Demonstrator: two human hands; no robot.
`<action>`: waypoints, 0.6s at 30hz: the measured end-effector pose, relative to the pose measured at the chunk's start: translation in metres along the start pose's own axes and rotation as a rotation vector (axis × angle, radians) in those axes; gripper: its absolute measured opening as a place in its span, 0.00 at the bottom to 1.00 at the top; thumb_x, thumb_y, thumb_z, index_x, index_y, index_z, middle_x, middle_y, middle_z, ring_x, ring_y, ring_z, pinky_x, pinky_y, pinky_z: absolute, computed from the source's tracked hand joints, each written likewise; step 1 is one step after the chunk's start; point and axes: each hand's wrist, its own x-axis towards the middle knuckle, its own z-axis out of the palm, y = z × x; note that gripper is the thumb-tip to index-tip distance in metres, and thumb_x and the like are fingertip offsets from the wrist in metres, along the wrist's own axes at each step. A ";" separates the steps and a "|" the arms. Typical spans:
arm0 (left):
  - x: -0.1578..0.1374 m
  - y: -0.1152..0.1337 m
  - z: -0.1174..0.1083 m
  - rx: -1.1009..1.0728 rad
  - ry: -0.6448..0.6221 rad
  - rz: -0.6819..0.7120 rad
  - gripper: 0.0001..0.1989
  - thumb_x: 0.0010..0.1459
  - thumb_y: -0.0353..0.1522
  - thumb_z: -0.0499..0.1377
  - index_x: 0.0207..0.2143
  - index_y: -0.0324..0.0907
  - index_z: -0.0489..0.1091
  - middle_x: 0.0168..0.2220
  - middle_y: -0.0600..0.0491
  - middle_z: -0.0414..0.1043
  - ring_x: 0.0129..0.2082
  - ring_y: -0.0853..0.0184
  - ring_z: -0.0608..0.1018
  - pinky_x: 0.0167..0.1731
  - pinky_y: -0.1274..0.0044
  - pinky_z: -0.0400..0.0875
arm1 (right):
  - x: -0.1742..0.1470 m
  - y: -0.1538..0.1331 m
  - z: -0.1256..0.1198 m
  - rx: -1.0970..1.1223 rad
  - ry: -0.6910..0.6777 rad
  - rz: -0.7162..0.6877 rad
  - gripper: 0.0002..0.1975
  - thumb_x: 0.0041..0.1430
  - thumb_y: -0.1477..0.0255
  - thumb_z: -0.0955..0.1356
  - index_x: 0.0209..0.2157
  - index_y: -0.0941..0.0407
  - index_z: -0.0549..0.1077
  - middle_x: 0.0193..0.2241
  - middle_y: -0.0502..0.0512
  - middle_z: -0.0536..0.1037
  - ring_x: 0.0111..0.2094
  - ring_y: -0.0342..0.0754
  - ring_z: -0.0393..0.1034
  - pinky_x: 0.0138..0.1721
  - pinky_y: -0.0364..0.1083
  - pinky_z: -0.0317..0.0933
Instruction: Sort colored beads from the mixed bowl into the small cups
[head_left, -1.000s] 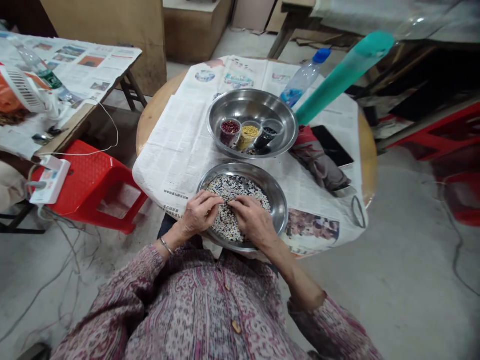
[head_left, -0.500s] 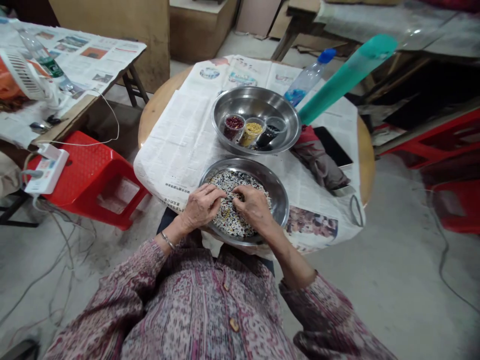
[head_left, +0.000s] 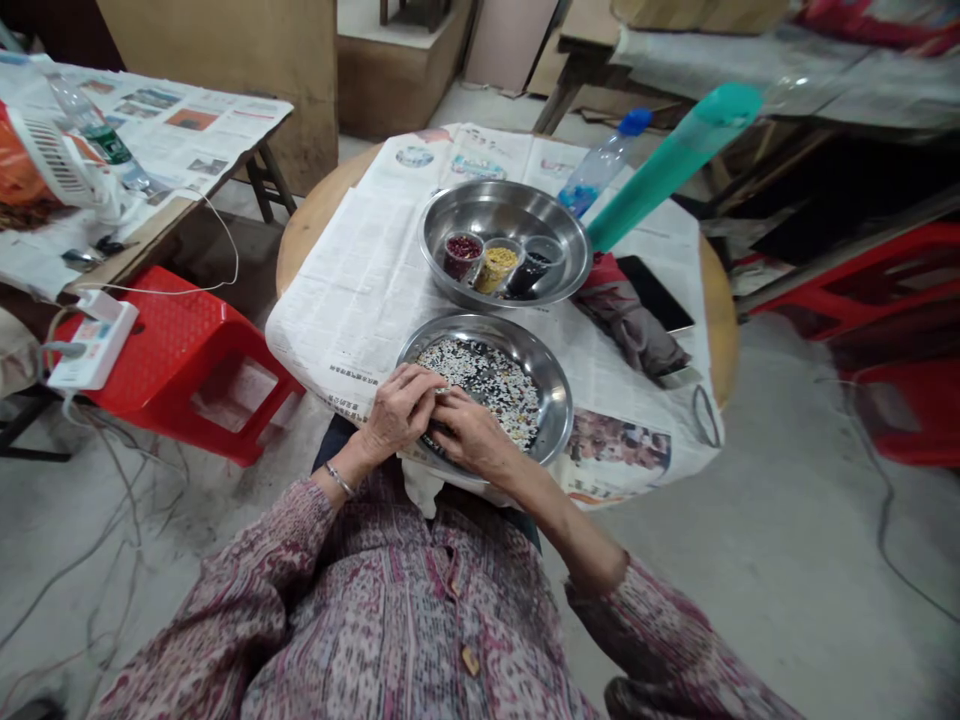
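A shallow steel bowl (head_left: 556, 425) at the near edge of the round table holds small bead-like pieces (head_left: 510, 385), mostly white and black with a few yellow. Over its near-left side, my left hand (head_left: 401, 408) and my right hand (head_left: 472, 432) meet with fingertips touching. Both hands are closed, and what they pinch is too small to make out. Just behind stands a larger steel bowl (head_left: 517, 200) with three clear cups: one of dark red pieces (head_left: 463, 255), one of yellow pieces (head_left: 498, 268) and one of black pieces (head_left: 534, 272).
Newspaper (head_left: 330, 310) covers the table. Behind the bowls are a blue-capped bottle (head_left: 600, 165) and a long green tube (head_left: 667, 170). A grey-red cloth (head_left: 630, 320) and a dark tablet (head_left: 652, 290) lie right. A red stool (head_left: 180, 350) with a power strip (head_left: 94, 345) stands left.
My right hand has moved left across the near bowl to meet my left hand at its near-left side. More of the pieces in the bowl now show.
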 end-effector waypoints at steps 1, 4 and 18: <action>0.000 0.000 0.000 0.003 -0.001 0.002 0.10 0.67 0.26 0.50 0.41 0.40 0.72 0.38 0.48 0.76 0.42 0.64 0.76 0.46 0.69 0.73 | 0.000 0.004 -0.001 -0.052 -0.008 -0.011 0.10 0.60 0.77 0.65 0.38 0.55 0.78 0.41 0.60 0.79 0.47 0.54 0.68 0.53 0.55 0.65; 0.001 0.001 -0.001 0.013 -0.020 -0.004 0.11 0.67 0.26 0.50 0.41 0.41 0.72 0.38 0.48 0.77 0.42 0.63 0.77 0.45 0.68 0.73 | -0.004 0.019 -0.012 -0.181 0.033 0.066 0.12 0.63 0.76 0.64 0.43 0.55 0.78 0.46 0.61 0.78 0.49 0.56 0.67 0.53 0.58 0.65; 0.002 0.001 0.000 0.050 -0.049 0.002 0.10 0.65 0.24 0.51 0.40 0.41 0.70 0.37 0.51 0.77 0.41 0.64 0.78 0.46 0.69 0.72 | -0.040 0.012 -0.019 -0.029 -0.010 0.144 0.15 0.65 0.72 0.65 0.52 0.52 0.72 0.47 0.59 0.74 0.46 0.52 0.72 0.48 0.54 0.69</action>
